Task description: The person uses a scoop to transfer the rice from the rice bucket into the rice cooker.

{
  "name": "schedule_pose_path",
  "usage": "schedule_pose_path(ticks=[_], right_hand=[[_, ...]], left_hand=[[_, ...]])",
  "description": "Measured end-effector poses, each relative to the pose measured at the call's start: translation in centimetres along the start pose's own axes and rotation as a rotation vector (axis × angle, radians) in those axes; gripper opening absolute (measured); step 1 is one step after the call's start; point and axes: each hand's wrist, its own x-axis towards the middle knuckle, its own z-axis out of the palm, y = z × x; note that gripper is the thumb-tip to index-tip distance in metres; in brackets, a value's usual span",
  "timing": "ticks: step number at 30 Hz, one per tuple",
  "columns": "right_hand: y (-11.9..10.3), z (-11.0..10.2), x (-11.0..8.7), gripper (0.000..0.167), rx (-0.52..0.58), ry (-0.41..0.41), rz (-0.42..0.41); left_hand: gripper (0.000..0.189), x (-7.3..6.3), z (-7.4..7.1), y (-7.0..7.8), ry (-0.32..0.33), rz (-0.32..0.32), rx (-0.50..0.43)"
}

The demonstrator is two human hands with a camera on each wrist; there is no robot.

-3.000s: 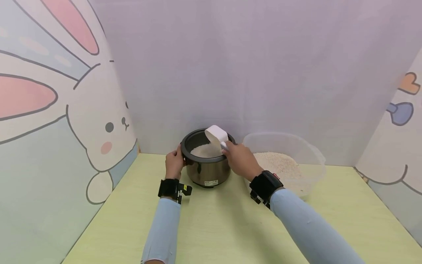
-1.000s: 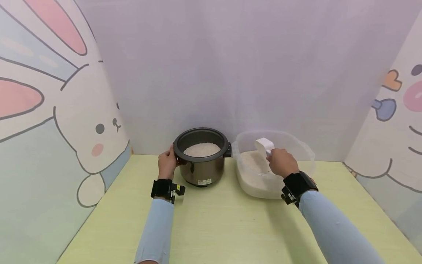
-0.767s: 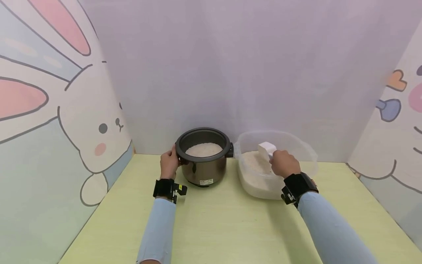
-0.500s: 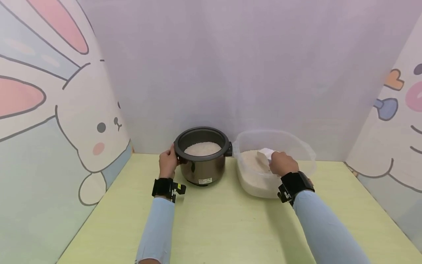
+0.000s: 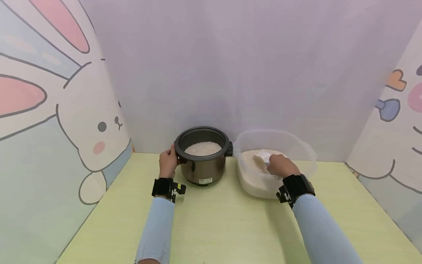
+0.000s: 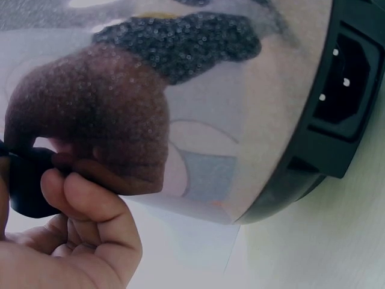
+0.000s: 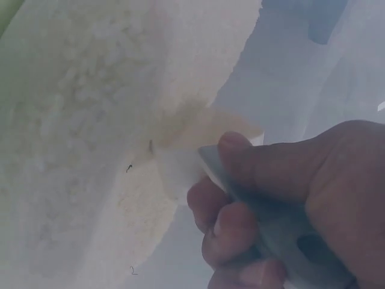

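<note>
My left hand (image 5: 167, 162) grips the black side handle (image 6: 33, 183) of a rice cooker (image 5: 203, 170), its fingers curled round it in the left wrist view. White rice (image 5: 202, 149) lies inside the dark pot. At the right, my right hand (image 5: 282, 165) reaches into a clear plastic bin (image 5: 252, 189) of rice (image 5: 248, 157). It holds a white measuring scoop (image 5: 263, 156) by the handle, thumb on top and fingers curled beneath. The scoop's bowl is tilted into the rice, and its front edge is sunk in the grains in the right wrist view.
A second black handle (image 5: 229, 149) on the cooker's right side stands close to the bin's rim. Both vessels sit on a pale green table (image 5: 217, 227) near the lilac back wall (image 5: 230, 73). A side wall (image 5: 95, 139) with a rabbit drawing rises at the left.
My right hand has carried the scoop from over the cooker to the bin at the right and lowered it into the rice. The left hand keeps its grip on the cooker's handle.
</note>
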Motion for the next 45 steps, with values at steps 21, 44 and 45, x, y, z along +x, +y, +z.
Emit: schedule_pose_path(ticks=[21,44,45], right_hand=[[1.5,0.0,0.8,0.047,0.130,-0.080,-0.105],[2.0,-0.5,0.5,0.027,0.454,-0.196,-0.132],[2.0,-0.5,0.4,0.027,0.471,-0.199,-0.140]], left_hand=[[0.048,-0.1,0.0,-0.3,-0.004,0.008,-0.010],[0.049,-0.1,0.0,-0.2,-0.006,0.014,-0.009],[0.050,-0.1,0.0,-0.2,-0.007,0.016,-0.008]])
